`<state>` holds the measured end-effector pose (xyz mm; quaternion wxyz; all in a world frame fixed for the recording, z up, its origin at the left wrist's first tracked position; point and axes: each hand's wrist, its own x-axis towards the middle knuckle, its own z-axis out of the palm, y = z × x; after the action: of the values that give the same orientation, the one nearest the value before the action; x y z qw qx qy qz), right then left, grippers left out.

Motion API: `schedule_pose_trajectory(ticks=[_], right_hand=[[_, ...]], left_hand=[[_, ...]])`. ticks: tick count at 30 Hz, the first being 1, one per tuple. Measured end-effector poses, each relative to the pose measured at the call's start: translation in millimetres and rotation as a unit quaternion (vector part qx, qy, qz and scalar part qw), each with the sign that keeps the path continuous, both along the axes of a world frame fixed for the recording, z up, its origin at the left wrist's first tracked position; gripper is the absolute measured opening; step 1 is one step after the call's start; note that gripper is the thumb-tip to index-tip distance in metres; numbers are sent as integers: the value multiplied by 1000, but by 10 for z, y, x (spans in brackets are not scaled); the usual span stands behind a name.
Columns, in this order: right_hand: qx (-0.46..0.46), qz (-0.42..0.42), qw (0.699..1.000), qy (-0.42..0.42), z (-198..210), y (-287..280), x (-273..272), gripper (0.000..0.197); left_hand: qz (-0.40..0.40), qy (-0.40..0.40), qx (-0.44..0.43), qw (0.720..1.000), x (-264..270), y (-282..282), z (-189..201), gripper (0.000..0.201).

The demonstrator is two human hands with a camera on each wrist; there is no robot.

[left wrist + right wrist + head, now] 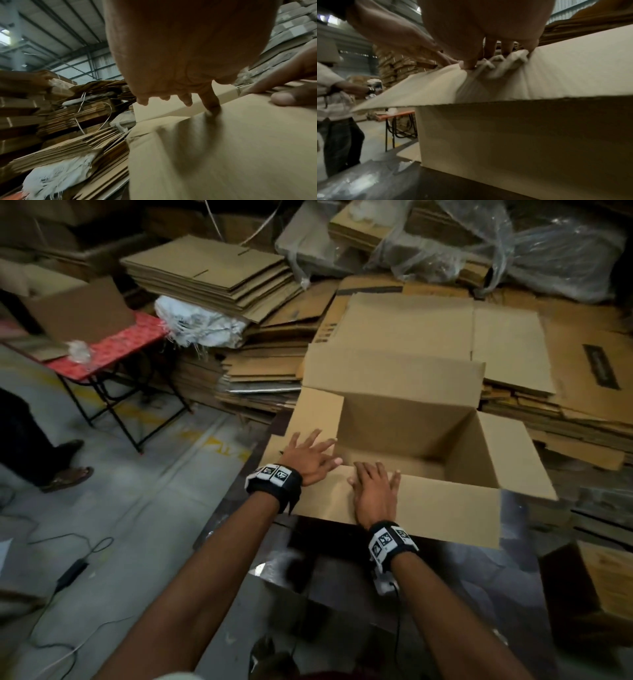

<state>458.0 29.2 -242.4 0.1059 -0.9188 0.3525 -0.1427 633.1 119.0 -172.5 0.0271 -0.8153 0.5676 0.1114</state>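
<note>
1. Open brown cardboard box (404,419), flaps out, on dark table (462,570), 12 o'clock from person.
2. L hand (308,457): fingers splayed flat, pressing 9 o'clock flap.
3. R hand (373,494): flat, pressing 6 o'clock flap.

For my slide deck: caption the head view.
Left hand and right hand lie flat on flaps of the open brown cardboard box.

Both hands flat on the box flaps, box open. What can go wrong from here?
1. The right hand presses only the left end of the near flap; it may twist or crease instead of folding evenly.
2. The left hand has its thumb by the seam with the left flap; it might get pinched.
3. The box sits near the left edge of the glossy table; a push may slide it off.
</note>
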Motion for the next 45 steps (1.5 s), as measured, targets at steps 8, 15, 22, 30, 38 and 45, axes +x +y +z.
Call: schedule_pose_trajectory(ticks=[8, 15, 22, 30, 38, 45], right_hand=[[-60, -51, 997, 5, -97, 36, 92, 54], [-91, -93, 991, -38, -167, 135, 247, 46], [-84, -125, 988, -32, -171, 311, 431, 43], [-93, -145, 985, -29, -145, 393, 484, 44], [-32, -143, 989, -14, -38, 430, 520, 50], [11, -45, 995, 94, 76, 558, 251, 135]], left_hand=[[-58, -160, -254, 952, 438, 166, 274, 43], [138, -173, -234, 947, 1135, 614, 121, 52], [118, 69, -170, 976, 1116, 598, -422, 74], [142, 235, -208, 939, 1099, 422, -576, 75], [177, 249, -188, 933, 1086, 348, -478, 71], [2, 73, -188, 979, 753, 557, -199, 67]])
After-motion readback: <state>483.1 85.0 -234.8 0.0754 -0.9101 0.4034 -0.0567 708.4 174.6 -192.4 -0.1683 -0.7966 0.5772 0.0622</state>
